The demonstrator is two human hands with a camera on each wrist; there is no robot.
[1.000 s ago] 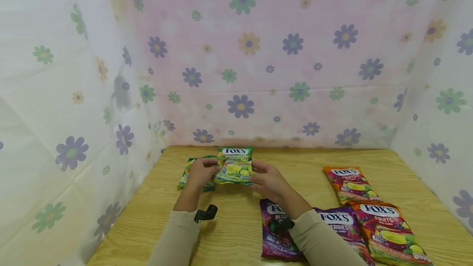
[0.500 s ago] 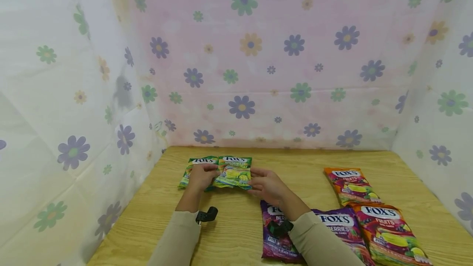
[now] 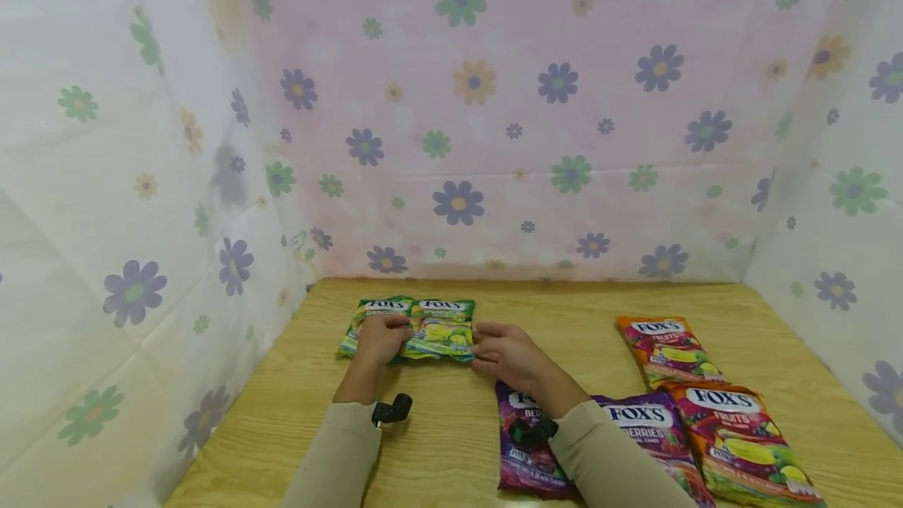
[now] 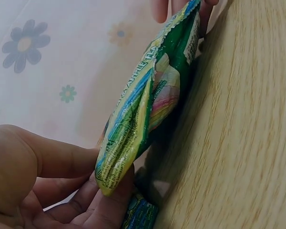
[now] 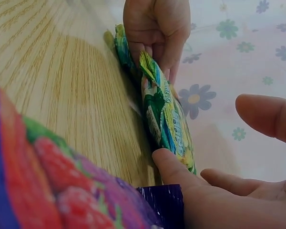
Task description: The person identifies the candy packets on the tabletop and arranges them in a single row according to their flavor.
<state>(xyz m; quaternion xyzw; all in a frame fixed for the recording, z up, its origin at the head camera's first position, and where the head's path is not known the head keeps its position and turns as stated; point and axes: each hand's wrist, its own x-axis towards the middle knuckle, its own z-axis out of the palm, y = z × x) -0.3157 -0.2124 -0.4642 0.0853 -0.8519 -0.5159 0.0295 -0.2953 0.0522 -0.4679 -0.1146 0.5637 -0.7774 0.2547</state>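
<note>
Two green candy bags [image 3: 405,328] lie side by side at the far left of the desk [image 3: 451,445]; the left hand [image 3: 381,339] pinches the right-hand bag [image 3: 443,329] at its left edge. Its right edge rests on the right hand [image 3: 504,351], fingers loose and uncurled. Lowering both edges evenly, I judge, would set it flat beside its twin, well apart from the purple bags [image 3: 529,445] and the orange bags [image 3: 670,351].

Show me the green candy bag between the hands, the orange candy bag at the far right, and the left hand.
green candy bag [image 3: 443,328], head view, middle of its front.
orange candy bag [image 3: 666,350], head view, middle of its front.
left hand [image 3: 382,338], head view, back of the hand.
</note>
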